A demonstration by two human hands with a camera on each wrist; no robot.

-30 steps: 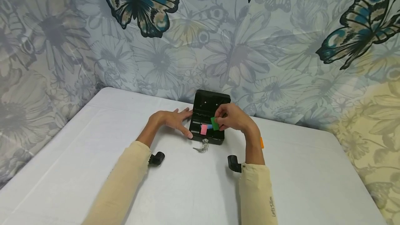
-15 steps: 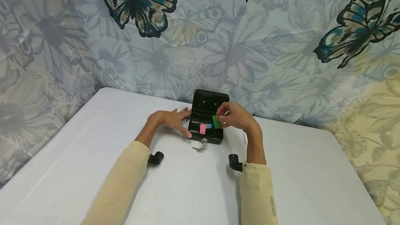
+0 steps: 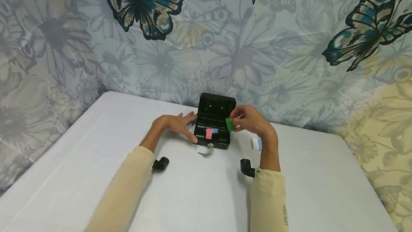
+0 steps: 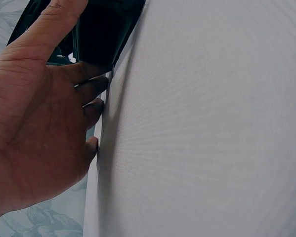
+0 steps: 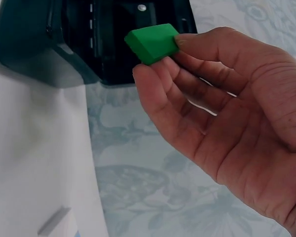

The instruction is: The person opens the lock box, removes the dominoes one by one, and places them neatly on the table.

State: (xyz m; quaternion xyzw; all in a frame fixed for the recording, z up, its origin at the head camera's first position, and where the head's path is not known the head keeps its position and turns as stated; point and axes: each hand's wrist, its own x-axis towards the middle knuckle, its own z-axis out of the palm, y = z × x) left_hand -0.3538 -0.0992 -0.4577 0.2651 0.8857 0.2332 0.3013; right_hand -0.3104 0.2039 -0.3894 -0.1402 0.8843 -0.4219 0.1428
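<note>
A black cash box (image 3: 212, 139) stands on the white table with its lid (image 3: 217, 105) raised. Inside lie a pink block (image 3: 209, 134) and a blue block (image 3: 215, 130). My left hand (image 3: 178, 122) rests at the box's left side, fingers spread and thumb at the front corner. With thumb and fingertips my right hand (image 3: 252, 119) pinches a green eraser (image 5: 153, 42), slant-ended, over the box's right edge. Keys (image 3: 207, 152) hang from the lock at the front. In the left wrist view, fingers (image 4: 92, 88) of the left hand touch the box's side.
Right of the box, partly behind my right forearm, a white and blue eraser (image 3: 256, 144) lies on the table (image 3: 199, 196). A butterfly-patterned cloth (image 3: 244, 60) hangs close behind the box. Black wrist camera mounts (image 3: 248, 168) stick out from both sleeves.
My right hand has drawn the green eraser rightward, from over the box's inside to its right edge. The white and blue eraser has come into view beside the forearm. The left hand stays put.
</note>
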